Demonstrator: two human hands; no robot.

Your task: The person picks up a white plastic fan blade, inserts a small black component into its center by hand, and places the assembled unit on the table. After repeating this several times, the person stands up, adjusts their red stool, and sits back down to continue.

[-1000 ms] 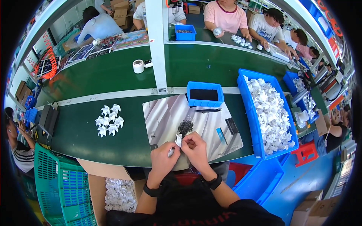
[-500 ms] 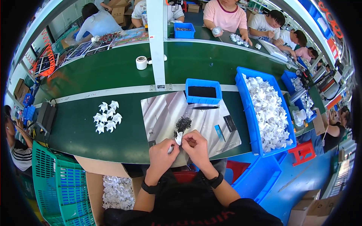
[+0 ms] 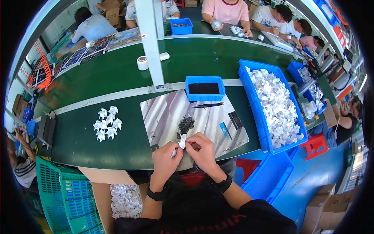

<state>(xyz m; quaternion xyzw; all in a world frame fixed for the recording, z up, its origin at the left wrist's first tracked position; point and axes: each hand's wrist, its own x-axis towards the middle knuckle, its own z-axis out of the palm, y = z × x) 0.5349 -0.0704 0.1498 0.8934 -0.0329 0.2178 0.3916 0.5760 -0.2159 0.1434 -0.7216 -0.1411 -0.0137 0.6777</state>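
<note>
While hands (image 3: pixel 185 150) work, blue bin (image 3: pixel 252 86) holds white pinwheels (image 3: pixel 277 107).

Both forearms come up from six o'clock and angle inward, wrists nearly meeting at centre. The left hand (image 3: pixel 165 156) sits at seven o'clock of the pair, knuckles up, fingers (image 3: pixel 176 149) curled and pinched tight toward one o'clock. The right hand (image 3: pixel 202 150) mirrors it at five o'clock, thumb and forefinger pressed together, pointing to eleven o'clock. Fingertips of the two hands all but touch. Each wrist wears a dark band, elbows tucked close to the body.
</note>
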